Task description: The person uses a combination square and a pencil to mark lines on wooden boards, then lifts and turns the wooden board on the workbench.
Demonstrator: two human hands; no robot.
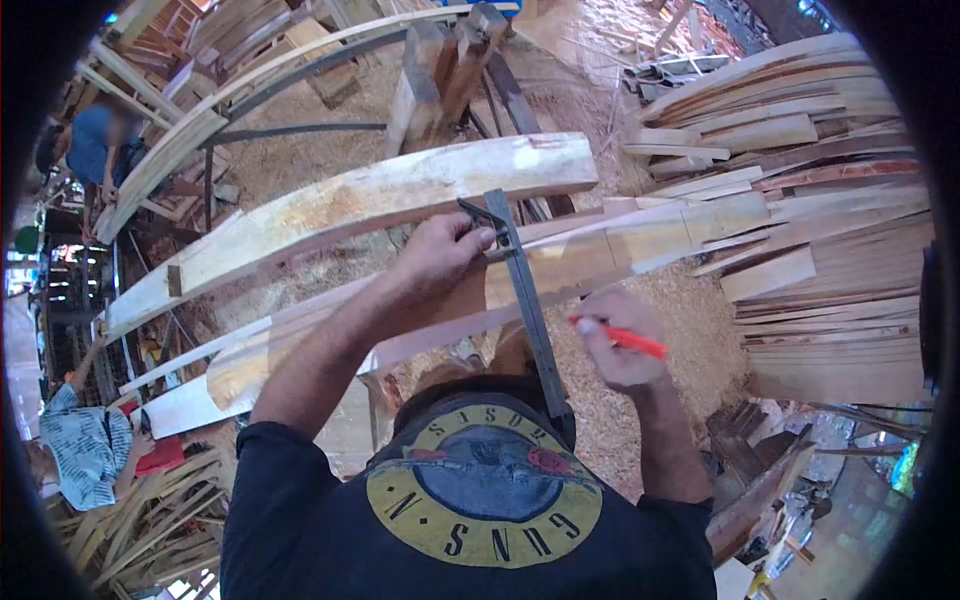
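Note:
My left hand (445, 252) is closed on the head of a metal combination square (527, 296). The square's long blade lies across a pale wooden plank (575, 262) and reaches back toward my waist. Thin dark lines cross the plank to the right of the blade. My right hand (622, 335), slightly blurred, is wrapped round a red pencil or marker (632, 342); which of the two I cannot tell. That hand hovers apart from the plank, on its near side, right of the blade.
Beyond the plank lies a thick curved beam (370, 200). Stacked boards (830, 270) fill the right side, and wood shavings (690, 320) cover the floor. One person (95, 140) is at upper left, another (88, 445) at lower left near scrap strips (165, 510).

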